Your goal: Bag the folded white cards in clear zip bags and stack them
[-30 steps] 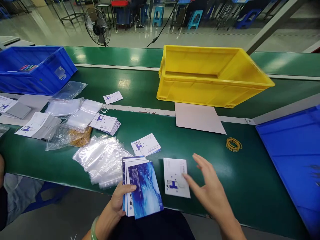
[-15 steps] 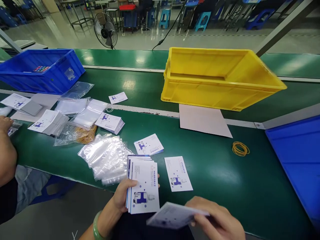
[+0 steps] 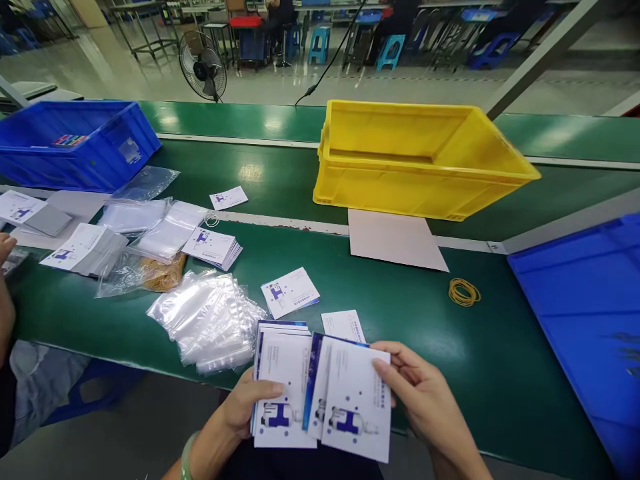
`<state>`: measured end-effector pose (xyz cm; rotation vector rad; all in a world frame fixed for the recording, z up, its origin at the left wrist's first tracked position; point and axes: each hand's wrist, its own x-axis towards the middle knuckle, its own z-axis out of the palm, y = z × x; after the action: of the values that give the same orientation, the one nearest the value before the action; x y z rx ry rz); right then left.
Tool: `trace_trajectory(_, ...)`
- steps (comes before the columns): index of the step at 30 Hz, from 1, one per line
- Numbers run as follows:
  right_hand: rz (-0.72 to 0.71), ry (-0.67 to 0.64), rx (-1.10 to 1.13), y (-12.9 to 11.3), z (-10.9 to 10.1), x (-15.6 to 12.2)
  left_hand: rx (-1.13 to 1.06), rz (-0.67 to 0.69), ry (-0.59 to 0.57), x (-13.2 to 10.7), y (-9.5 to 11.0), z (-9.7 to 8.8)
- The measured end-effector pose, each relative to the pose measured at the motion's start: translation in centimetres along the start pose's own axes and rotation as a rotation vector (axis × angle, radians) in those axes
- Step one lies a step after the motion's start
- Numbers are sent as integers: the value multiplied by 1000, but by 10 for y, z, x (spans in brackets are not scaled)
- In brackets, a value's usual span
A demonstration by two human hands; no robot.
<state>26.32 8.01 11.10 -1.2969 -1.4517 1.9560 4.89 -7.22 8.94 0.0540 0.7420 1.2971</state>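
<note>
My left hand (image 3: 247,403) is closed on a stack of printed leaflets (image 3: 283,373), white with a purple bottle picture, its thumb across the front. Several more leaflets (image 3: 356,400), slightly fanned with a dark blue edge showing, are pinched in my right hand (image 3: 415,383). The two bunches meet side by side above the table's near edge. Behind them a single leaflet (image 3: 344,325) lies partly hidden on the green table, and a small pile of leaflets (image 3: 290,292) lies left of it. Clear plastic bags (image 3: 207,320) are spread beside my left hand.
A yellow bin (image 3: 390,183) stands at the back over a sheet of cardboard (image 3: 395,243). Blue bins stand at the left (image 3: 80,147) and right (image 3: 585,320). Rubber bands (image 3: 464,292) lie at right. Leaflet stacks (image 3: 87,248) and a co-worker's arm (image 3: 6,293) are at left.
My right hand has raised its leaflets from low and tilted to upright, against the stack in my left hand. They now fan out and cover part of the single leaflet. The view has shifted slightly.
</note>
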Motion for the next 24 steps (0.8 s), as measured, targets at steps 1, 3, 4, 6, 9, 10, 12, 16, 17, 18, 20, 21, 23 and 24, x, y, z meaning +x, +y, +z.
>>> trace_trajectory(1,18,15,14,-1,-5,2,-9,13,11,1,1,-3)
trace_trajectory(3,52,5,57,0,-6,8,-14,41,37,5,2,-5)
trace_trajectory(4,64,-14,76,3,-2,10,-11,48,45,8,1,-4)
trace_trajectory(6,68,-64,90,10,11,13,0,37,46,15,-3,-1)
trace_trajectory(9,48,-110,49,18,27,13,-3,-2,34,21,-11,4)
trace_trajectory(10,40,-107,30,18,26,13,-17,-3,40,22,-14,3)
trace_trajectory(12,16,-72,5,15,16,11,-45,6,67,20,-15,-1)
trace_trajectory(16,13,9,25,5,-19,13,-69,21,116,15,-4,-13)
trace_trajectory(17,25,15,41,4,-24,14,-67,28,120,14,-1,-15)
trace_trajectory(18,39,13,59,3,-25,15,-67,38,123,14,2,-17)
trace_trajectory(20,71,-45,89,2,-19,18,-65,51,123,14,6,-16)
trace_trajectory(21,86,-94,98,3,-12,19,-64,54,122,15,6,-15)
trace_trajectory(23,97,-181,117,5,5,21,-56,40,118,17,3,-10)
trace_trajectory(24,100,-216,129,7,13,20,-51,25,119,17,1,-8)
